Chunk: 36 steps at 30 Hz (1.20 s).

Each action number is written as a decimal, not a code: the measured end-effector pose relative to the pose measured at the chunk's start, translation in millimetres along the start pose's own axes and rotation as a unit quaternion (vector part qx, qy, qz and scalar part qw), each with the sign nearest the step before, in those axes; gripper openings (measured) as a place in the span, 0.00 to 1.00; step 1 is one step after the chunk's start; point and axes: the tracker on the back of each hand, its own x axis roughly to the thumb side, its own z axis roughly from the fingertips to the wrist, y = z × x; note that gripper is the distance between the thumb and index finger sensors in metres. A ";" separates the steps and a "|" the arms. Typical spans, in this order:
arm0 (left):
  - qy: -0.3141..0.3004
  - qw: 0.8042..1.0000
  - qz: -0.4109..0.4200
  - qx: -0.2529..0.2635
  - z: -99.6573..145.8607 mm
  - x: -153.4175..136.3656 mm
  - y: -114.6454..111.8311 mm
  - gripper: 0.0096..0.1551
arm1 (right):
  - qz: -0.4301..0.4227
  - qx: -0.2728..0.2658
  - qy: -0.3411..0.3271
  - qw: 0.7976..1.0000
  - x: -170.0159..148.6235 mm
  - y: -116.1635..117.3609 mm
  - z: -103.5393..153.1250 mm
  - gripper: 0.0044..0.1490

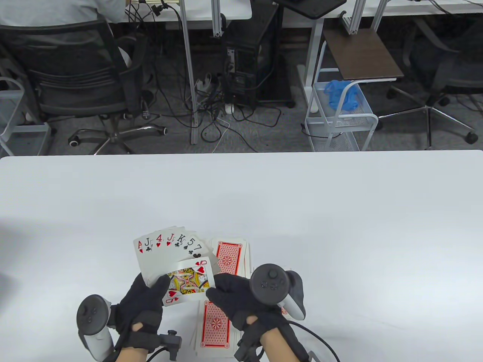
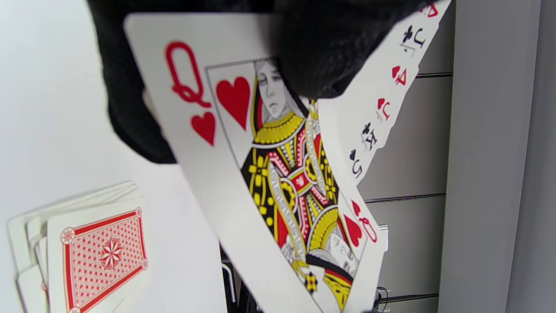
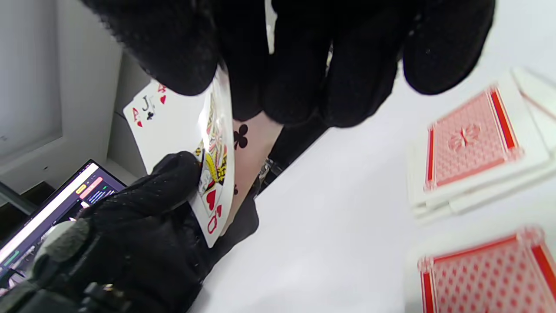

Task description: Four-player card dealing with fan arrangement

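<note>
My left hand point(image 1: 151, 288) holds a face-up fan of cards point(image 1: 169, 250) above the table's near edge, showing A, J, 4, J, K, 5, 7. A queen of hearts point(image 1: 187, 283) lies across the front of the fan. My right hand point(image 1: 216, 291) pinches the queen's right edge, and my left thumb point(image 2: 317, 52) presses on its face. The queen point(image 2: 278, 174) fills the left wrist view, with the fan point(image 2: 391, 100) behind it. In the right wrist view the queen point(image 3: 215, 174) is seen nearly edge-on beneath my right fingers point(image 3: 304, 69).
A face-down red-backed pile point(image 1: 228, 257) lies just right of the fan. Another face-down pile point(image 1: 214, 328) lies under my right wrist at the near edge. Both show in the right wrist view point(image 3: 473, 139) point(image 3: 486, 278). The white table point(image 1: 339, 226) stretches away beyond.
</note>
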 end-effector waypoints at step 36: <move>-0.005 0.992 0.050 -0.112 -6.7 -6.4 -17.2 0.24 | 0.042 -0.231 0.026 0.972 -6.9 -16.3 15.5 0.49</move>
